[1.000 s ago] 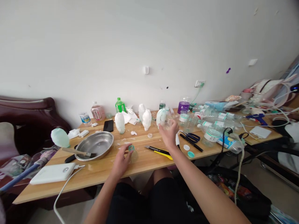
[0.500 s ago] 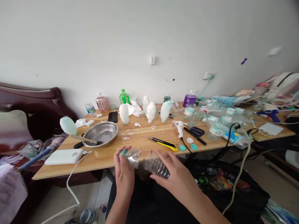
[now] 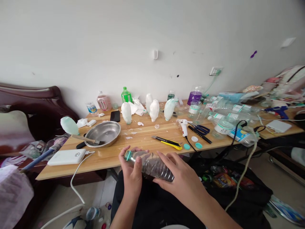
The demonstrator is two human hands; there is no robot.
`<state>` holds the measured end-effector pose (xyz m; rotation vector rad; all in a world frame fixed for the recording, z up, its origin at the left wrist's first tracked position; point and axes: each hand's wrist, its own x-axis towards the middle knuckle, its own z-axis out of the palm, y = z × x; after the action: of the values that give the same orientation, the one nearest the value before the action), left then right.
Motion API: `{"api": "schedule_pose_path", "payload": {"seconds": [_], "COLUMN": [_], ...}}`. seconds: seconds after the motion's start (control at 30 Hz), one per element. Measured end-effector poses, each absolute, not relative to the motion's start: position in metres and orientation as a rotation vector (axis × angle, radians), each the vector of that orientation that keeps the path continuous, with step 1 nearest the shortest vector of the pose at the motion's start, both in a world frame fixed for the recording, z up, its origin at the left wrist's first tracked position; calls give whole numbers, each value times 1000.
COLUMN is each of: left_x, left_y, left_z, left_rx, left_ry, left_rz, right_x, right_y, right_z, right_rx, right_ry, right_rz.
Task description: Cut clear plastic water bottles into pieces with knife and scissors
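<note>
My left hand (image 3: 132, 179) is closed round the neck half of a cut clear plastic bottle (image 3: 145, 156), its green neck end at the left. My right hand (image 3: 183, 178) grips the ribbed bottom half of the bottle (image 3: 159, 168) from the right. Both halves meet end to end, lying roughly level above my lap at the table's front edge. Whether one is pushed inside the other I cannot tell. Behind my hands on the table lie a yellow and black utility knife (image 3: 168, 142) and a white glue gun (image 3: 183, 127).
On the wooden table (image 3: 138, 140) stand several white-coated bottle shapes (image 3: 154, 110). A steel bowl (image 3: 103, 133) with a brush and a white power bank (image 3: 67, 157) are at left. Scissors (image 3: 202, 129), a black marker (image 3: 199, 134) and many clear bottles (image 3: 224, 127) are at right.
The two bottle halves were apart, with a gap between them; now they touch. My left hand has moved right with the neck half, towards my right hand.
</note>
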<state>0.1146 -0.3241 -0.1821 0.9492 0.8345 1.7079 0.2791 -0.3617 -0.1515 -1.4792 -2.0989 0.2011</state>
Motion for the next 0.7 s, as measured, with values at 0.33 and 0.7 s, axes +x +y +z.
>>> {"api": "schedule_pose_path", "payload": {"seconds": [0.33, 0.7], "left_x": [118, 121], "left_y": [-331, -331], "left_z": [-173, -173], "left_rx": [709, 697], "left_ry": [829, 938], "left_rz": [1619, 1631], "right_x": [277, 273], "right_y": [-363, -362], "right_z": [-154, -156], "right_rx": [-1467, -1482], "right_ry": [-2094, -2108], "right_rz": [151, 137]}}
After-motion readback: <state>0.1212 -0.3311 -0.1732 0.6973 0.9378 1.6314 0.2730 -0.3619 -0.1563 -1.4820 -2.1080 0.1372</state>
